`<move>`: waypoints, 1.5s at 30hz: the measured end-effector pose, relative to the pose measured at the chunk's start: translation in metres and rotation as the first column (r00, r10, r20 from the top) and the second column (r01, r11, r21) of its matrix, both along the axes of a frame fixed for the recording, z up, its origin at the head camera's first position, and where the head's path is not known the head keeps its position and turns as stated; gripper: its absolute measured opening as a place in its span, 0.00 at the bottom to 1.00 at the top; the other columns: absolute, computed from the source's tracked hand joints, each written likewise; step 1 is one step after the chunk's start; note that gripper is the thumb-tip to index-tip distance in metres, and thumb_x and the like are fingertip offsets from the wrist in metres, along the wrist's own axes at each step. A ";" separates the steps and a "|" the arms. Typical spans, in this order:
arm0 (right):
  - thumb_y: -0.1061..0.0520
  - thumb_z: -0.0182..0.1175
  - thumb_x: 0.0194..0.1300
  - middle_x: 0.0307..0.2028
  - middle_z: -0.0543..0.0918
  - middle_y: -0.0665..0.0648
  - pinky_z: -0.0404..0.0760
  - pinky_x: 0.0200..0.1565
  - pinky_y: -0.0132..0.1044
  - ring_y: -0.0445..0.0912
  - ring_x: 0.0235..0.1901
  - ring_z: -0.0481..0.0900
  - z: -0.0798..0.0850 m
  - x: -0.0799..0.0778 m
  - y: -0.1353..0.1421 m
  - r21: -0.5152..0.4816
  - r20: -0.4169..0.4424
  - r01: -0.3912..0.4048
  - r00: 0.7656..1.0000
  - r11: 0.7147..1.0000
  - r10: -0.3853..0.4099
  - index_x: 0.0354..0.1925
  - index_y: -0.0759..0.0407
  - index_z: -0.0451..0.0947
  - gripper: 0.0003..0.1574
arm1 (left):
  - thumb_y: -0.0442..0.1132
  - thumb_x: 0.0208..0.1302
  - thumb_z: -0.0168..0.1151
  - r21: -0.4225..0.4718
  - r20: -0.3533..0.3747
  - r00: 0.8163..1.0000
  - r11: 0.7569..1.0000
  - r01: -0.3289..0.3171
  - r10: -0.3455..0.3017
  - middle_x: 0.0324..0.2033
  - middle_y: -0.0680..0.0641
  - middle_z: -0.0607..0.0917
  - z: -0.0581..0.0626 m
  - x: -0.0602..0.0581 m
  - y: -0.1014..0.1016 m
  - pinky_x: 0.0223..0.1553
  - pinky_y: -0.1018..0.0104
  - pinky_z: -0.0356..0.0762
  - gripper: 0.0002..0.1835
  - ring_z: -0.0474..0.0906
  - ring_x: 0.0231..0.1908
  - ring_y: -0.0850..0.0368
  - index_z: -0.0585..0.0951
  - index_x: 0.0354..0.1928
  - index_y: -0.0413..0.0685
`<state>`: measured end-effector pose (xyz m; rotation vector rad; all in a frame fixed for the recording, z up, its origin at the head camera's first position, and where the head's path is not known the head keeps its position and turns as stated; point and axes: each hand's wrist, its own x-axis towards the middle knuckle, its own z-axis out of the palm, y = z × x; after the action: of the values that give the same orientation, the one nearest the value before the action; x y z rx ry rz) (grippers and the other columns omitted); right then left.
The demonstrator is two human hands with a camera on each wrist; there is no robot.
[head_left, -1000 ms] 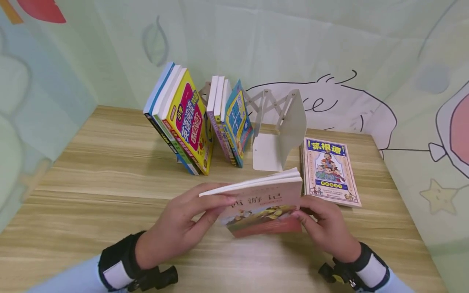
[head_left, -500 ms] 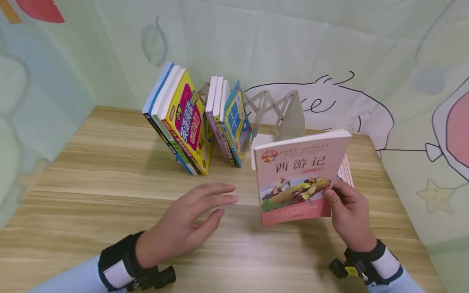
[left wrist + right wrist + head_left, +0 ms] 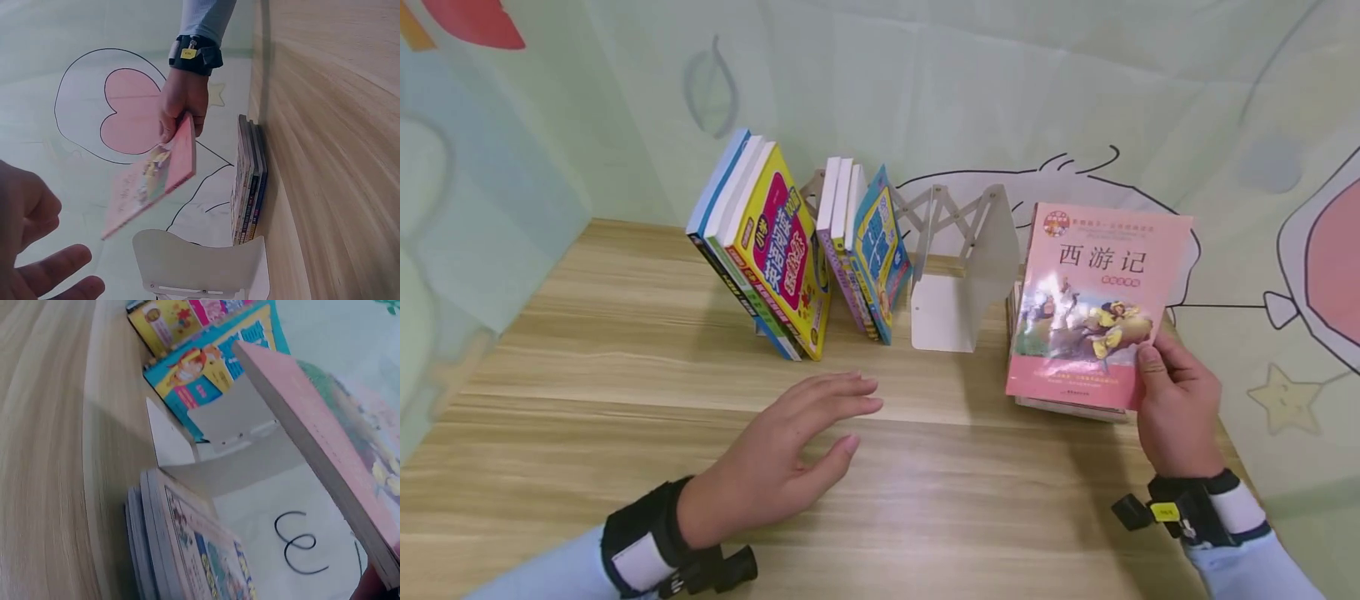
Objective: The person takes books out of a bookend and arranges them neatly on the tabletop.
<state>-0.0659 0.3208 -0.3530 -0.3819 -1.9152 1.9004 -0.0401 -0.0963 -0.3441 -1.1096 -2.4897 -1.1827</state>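
We see the pink book (image 3: 1093,312) at the right of the head view, pinched at its lower right edge by the right hand (image 3: 1180,408), thumb on the cover. From this grip the book extends toward the upper left; its long axis runs up the frame, leaning slightly right. The right hand is the nearer; the left hand (image 3: 767,467), left of lower centre, has its fingers apart and holds nothing. In the left wrist view we find the book raised and apart from the stack of books (image 3: 249,181); in the head view it overlaps that stack, whose left and lower edges show. Just left stands the rack's end plate (image 3: 996,250); we note open room between it and the divider plate (image 3: 228,415).
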 end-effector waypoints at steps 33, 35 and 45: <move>0.43 0.48 0.77 0.72 0.68 0.60 0.80 0.43 0.18 0.46 0.60 0.74 -0.041 -0.024 0.038 0.411 0.531 -0.068 0.828 0.909 -0.178 0.72 0.52 0.66 0.31 | 0.36 0.66 0.63 -0.010 -0.001 1.000 1.000 0.002 -0.002 0.65 0.54 0.77 -0.006 0.001 0.001 0.69 0.53 0.68 0.22 0.69 0.69 0.56 0.79 0.61 0.56; 0.41 0.49 0.77 0.72 0.68 0.60 0.79 0.41 0.17 0.47 0.60 0.73 -0.041 -0.023 0.039 0.426 0.536 -0.084 0.826 0.901 -0.176 0.72 0.52 0.67 0.32 | 0.36 0.66 0.63 -0.017 0.001 1.000 1.000 -0.003 0.003 0.65 0.54 0.77 -0.006 0.001 0.001 0.68 0.51 0.70 0.22 0.69 0.68 0.55 0.79 0.62 0.56; 0.35 0.52 0.72 0.71 0.67 0.60 0.77 0.59 0.38 0.48 0.58 0.69 -0.029 -0.024 0.037 0.368 0.545 -0.016 0.814 0.930 -0.202 0.74 0.53 0.65 0.40 | 0.38 0.67 0.62 -0.041 0.046 0.999 0.999 -0.020 0.021 0.66 0.55 0.76 -0.005 0.000 0.001 0.66 0.47 0.71 0.22 0.68 0.69 0.55 0.78 0.63 0.58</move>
<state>-0.0899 0.3575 -0.3817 -1.0090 -2.5095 1.4119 -0.0402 -0.0948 -0.3493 -1.0760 -2.5645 -1.1701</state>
